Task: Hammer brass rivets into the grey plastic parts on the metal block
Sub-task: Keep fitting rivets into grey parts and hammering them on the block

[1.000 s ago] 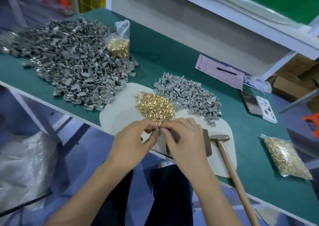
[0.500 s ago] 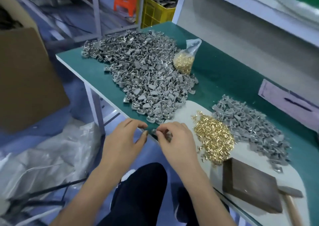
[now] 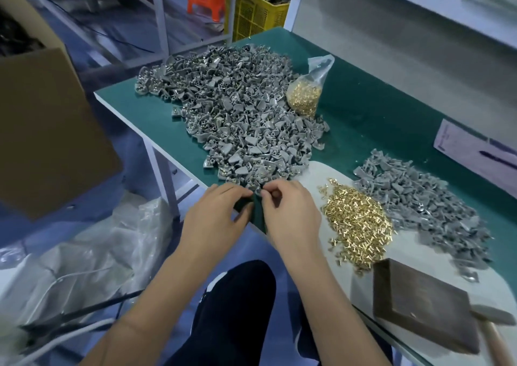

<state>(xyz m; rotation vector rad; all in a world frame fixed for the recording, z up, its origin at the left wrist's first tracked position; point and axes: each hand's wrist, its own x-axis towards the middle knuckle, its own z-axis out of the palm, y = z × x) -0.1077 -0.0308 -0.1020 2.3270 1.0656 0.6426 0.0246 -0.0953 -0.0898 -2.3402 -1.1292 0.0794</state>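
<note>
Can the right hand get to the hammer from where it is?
Probably yes. The right hand is busy at the table edge, its fingers pinching a small grey part together with the left hand. The hammer lies uncovered to its right, just past the metal block, with nothing on it.

Grey plastic parts (image 3: pixel 237 119), gold brass rivets (image 3: pixel 356 223), dark brown metal block (image 3: pixel 422 304), green table (image 3: pixel 372 108), yellow crate (image 3: pixel 257 15)

head cam | looks forward-down, close over green table (image 3: pixel 363 108) near edge | single view
</note>
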